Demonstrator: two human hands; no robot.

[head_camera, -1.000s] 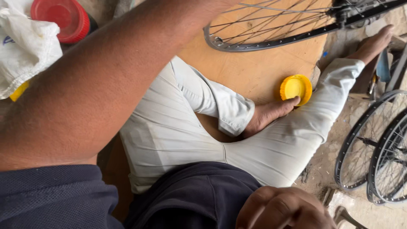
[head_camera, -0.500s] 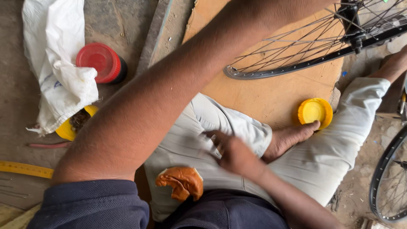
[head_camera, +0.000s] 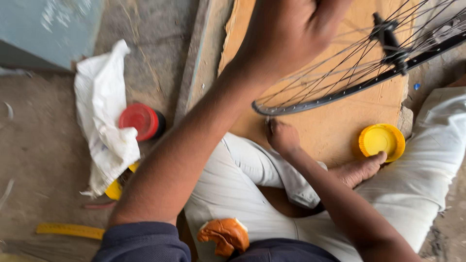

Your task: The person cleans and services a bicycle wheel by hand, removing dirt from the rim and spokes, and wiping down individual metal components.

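We are steadying the bicycle wheel [head_camera: 359,82]: left hand [head_camera: 286,36] resting over the spokes, its fingers' state unclear, right hand [head_camera: 281,137] clenched at the rim, where careful spoke adjustment likely follows.

White sack [head_camera: 104,121]: crumpled, on floor at left.
Red-lidded jar [head_camera: 141,120]: round, dark, touching sack.
Yellow lid [head_camera: 381,141]: round, on board.
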